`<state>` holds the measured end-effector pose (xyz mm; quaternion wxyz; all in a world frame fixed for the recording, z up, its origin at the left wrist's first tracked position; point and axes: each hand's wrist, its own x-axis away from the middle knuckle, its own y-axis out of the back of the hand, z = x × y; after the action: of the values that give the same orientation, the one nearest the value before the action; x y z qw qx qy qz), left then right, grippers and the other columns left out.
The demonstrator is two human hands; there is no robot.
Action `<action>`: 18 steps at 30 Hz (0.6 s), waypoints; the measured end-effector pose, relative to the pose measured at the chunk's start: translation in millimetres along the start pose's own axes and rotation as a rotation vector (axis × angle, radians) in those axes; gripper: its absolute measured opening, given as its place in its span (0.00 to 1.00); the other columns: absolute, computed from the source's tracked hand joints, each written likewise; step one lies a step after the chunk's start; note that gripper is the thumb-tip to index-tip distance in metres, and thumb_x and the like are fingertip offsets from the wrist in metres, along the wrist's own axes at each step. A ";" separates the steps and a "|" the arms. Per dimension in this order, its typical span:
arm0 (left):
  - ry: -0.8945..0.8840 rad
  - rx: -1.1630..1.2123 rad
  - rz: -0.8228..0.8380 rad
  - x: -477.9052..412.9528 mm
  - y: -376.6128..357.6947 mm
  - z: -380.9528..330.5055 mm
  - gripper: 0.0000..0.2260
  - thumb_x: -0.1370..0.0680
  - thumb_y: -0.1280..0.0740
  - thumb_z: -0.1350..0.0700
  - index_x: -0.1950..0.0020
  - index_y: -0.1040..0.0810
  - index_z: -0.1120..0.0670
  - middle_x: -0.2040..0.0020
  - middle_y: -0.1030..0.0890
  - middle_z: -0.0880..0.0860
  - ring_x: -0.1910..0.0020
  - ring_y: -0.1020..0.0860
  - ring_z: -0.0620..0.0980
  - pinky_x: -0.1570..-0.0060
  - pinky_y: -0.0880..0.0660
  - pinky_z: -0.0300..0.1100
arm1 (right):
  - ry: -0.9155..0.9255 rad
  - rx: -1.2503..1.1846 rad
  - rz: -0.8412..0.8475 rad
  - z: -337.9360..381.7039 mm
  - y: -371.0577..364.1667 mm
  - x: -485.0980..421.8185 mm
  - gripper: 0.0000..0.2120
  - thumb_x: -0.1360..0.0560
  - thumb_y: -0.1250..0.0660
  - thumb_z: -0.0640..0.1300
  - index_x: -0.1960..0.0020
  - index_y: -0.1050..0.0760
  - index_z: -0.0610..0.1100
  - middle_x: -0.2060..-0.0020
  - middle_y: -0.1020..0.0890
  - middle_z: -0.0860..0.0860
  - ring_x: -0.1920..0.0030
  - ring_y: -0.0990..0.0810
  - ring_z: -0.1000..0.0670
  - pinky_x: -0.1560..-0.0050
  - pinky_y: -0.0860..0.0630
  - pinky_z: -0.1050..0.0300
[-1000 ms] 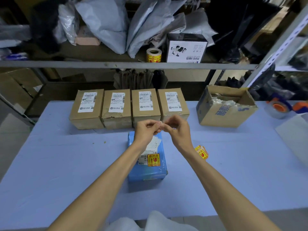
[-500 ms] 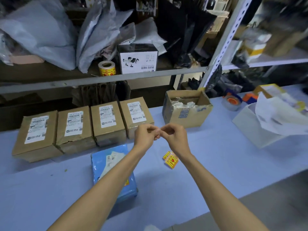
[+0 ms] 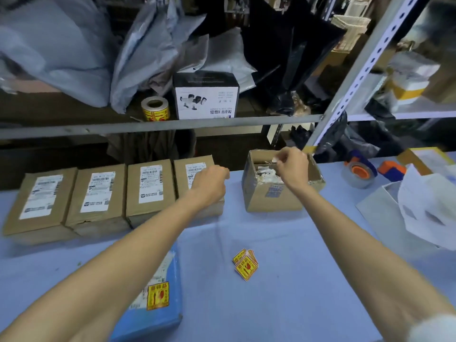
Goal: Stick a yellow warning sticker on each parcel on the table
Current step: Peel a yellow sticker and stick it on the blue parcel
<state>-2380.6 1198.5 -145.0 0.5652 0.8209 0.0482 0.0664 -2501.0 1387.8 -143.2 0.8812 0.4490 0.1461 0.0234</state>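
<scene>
Stickers: the small pile of loose yellow warning stickers with red print (image 3: 245,264) lies on the light-blue worktop (image 3: 296,280) between our two forearms. It is near the flat blue plastic-wrapped parcel (image 3: 176,280), which already carries one yellow sticker (image 3: 158,296).
Parcels left: four brown cardboard parcels with white address labels (image 3: 101,196) stand side by side at the back; we see no yellow on them.
Left hand: the left hand (image 3: 209,185) has its fingers curled in above the rightmost brown parcel; whether it holds something, we cannot tell.
Right hand: the right hand (image 3: 293,169) pinches a small white paper scrap (image 3: 274,161) over the open brown cardboard box of scraps (image 3: 269,198).
Handling: we judge a sticker to be very light, thin and floppy, and likely to stick to itself. It is best taken by one corner with two fingertips.
Surface: the cardboard tops look stiff, so pressing flat should be safe.
</scene>
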 end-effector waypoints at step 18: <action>0.294 0.173 0.010 95.5 -10.6 88.0 0.12 0.26 0.37 0.63 0.47 0.20 0.51 0.47 0.19 0.54 0.48 0.21 0.56 0.52 0.25 0.45 | 0.241 0.120 0.544 75.4 -77.1 119.5 0.13 0.26 0.36 0.38 0.44 0.21 0.37 0.46 0.18 0.41 0.44 0.21 0.40 0.46 0.24 0.49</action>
<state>-2272.1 1135.9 -180.7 0.4787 0.8482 0.1319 0.1843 -2372.7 1303.3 -191.2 0.7908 0.5167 0.1253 0.3030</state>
